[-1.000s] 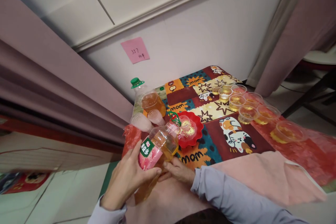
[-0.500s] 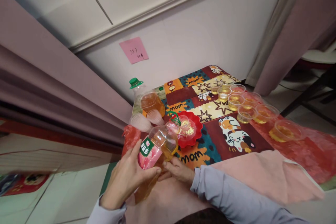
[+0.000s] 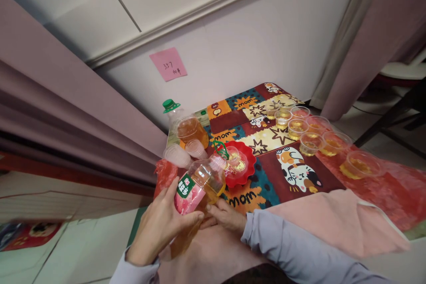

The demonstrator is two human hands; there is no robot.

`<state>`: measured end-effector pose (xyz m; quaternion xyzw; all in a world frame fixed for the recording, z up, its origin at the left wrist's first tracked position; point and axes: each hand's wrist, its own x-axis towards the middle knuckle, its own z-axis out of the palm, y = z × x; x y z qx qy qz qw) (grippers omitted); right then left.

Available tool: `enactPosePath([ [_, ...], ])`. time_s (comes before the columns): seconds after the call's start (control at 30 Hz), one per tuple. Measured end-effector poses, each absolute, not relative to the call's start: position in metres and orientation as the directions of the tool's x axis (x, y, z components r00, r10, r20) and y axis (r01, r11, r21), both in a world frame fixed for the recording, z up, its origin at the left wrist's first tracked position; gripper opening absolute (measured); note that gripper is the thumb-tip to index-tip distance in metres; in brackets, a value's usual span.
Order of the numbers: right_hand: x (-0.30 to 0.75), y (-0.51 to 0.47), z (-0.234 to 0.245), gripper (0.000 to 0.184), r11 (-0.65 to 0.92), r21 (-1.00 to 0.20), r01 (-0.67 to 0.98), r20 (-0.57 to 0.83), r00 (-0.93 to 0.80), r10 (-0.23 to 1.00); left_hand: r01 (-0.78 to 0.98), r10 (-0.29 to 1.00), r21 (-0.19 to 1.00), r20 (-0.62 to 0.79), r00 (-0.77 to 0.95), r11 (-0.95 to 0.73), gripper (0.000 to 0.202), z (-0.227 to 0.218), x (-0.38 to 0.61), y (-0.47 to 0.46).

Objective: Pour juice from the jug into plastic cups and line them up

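My left hand is wrapped round a big clear bottle of amber drink with a pink and green label. The bottle is tilted, its neck over a small clear cup that stands on a red plate. My right hand has its fingers curled against the bottle's underside. Both hands are at the table's near left corner.
A second bottle with a green cap stands behind, with upturned plastic cups beside it. Several filled cups line the right side of the patterned tablecloth. A pink curtain hangs left, a dark chair stands right.
Nothing has visibly moved on the table; both hands hold the tilted bottle in the same place. The view has only drifted a little.
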<state>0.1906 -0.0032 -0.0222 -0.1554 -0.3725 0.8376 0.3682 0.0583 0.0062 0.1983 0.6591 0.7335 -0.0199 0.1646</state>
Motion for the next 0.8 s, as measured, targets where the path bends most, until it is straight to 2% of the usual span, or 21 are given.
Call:
enactPosePath([
  [0.2, 0.1910, -0.0035, -0.0208, 0.087, -0.450, -0.743, -0.496, 0.011, -0.681, 0.733, 0.976, 0.967, 0.192, -0.250, -0.053, 0.103, 0.087, 0.1977, 0.0550, 0.0047],
  [0.5, 0.1906, -0.0037, -0.0208, 0.085, -0.445, -0.744, -0.498, 0.014, -0.678, 0.735, 0.979, 0.965, 0.172, -0.253, -0.067, 0.113, 0.103, 0.1973, 0.0549, 0.0051],
  [0.8, 0.1899, -0.0028, -0.0202, 0.087, -0.442, -0.746, -0.499, 0.018, -0.678, 0.735, 0.976, 0.967, 0.187, -0.247, -0.064, 0.113, 0.102, 0.2008, 0.0575, 0.0056],
])
